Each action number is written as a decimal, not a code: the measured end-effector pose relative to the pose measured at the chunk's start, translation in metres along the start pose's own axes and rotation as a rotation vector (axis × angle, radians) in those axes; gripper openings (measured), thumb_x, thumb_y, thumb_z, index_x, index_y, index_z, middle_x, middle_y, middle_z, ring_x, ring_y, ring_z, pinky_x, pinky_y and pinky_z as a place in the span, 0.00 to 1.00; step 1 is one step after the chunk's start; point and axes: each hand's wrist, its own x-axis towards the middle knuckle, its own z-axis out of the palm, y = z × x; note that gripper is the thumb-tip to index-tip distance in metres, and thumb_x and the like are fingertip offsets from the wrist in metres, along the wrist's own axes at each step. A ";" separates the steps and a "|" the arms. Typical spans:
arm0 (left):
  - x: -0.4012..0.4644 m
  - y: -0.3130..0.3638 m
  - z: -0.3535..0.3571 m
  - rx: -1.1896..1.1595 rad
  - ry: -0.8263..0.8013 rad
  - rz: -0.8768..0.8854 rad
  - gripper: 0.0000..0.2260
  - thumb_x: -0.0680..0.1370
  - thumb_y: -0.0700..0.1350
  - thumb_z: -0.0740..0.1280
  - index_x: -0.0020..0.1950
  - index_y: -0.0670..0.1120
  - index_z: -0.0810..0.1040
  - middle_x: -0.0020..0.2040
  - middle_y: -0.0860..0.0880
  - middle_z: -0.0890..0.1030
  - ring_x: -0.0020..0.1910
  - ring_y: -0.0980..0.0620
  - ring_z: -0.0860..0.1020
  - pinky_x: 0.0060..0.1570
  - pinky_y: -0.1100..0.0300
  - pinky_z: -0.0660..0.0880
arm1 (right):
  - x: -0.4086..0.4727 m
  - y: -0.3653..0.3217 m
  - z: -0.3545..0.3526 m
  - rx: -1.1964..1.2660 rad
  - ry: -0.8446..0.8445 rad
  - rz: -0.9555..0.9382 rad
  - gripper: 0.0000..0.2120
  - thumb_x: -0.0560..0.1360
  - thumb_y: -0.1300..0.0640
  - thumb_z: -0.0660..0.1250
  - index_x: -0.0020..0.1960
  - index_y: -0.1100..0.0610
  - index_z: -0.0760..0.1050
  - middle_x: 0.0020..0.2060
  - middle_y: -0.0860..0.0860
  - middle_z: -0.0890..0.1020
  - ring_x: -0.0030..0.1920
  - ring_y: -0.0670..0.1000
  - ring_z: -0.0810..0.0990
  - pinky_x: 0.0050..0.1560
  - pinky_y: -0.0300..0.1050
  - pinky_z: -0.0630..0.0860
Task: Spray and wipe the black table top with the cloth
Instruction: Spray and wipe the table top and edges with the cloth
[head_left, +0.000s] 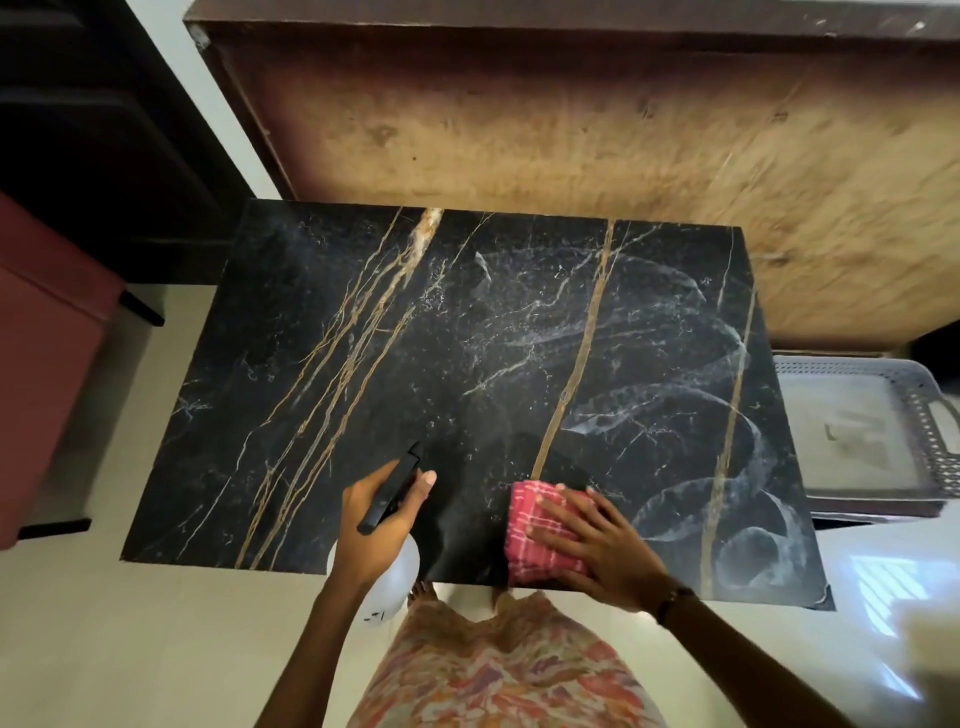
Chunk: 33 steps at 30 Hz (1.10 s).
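Table top: the black table top has gold and white veins; curved whitish wipe streaks cover its right half, up to the right edge.
Cloth: the pink checked cloth lies folded on the table top at the near edge, right of centre.
Right hand: the right hand lies flat on the cloth, fingers spread, pressing it down rather than gripping.
Left hand: the left hand is clenched round the spray bottle, index finger extended beside its black head.
Spray bottle: held over the near edge, white body below the hand, black nozzle pointing across the table top.
Beside the table: a grey tray sits just off the right edge.
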 end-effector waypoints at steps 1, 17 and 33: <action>0.002 0.001 0.002 -0.003 -0.007 0.001 0.08 0.73 0.40 0.71 0.38 0.52 0.79 0.33 0.61 0.83 0.37 0.62 0.81 0.38 0.75 0.74 | -0.003 0.018 -0.003 -0.017 -0.002 0.033 0.27 0.78 0.36 0.52 0.75 0.41 0.56 0.75 0.51 0.60 0.75 0.58 0.56 0.72 0.61 0.53; 0.043 0.015 0.024 0.029 -0.022 -0.027 0.03 0.74 0.42 0.71 0.40 0.48 0.81 0.36 0.46 0.83 0.41 0.50 0.82 0.39 0.69 0.77 | 0.097 0.021 -0.021 0.051 0.038 -0.076 0.25 0.79 0.36 0.50 0.75 0.40 0.56 0.76 0.50 0.57 0.77 0.56 0.51 0.74 0.60 0.48; 0.082 0.028 0.029 0.057 0.002 -0.022 0.10 0.73 0.50 0.71 0.42 0.43 0.81 0.37 0.36 0.81 0.40 0.35 0.79 0.44 0.42 0.78 | 0.204 0.043 -0.046 0.128 0.074 0.104 0.26 0.78 0.38 0.51 0.73 0.45 0.61 0.74 0.53 0.63 0.74 0.60 0.58 0.70 0.66 0.58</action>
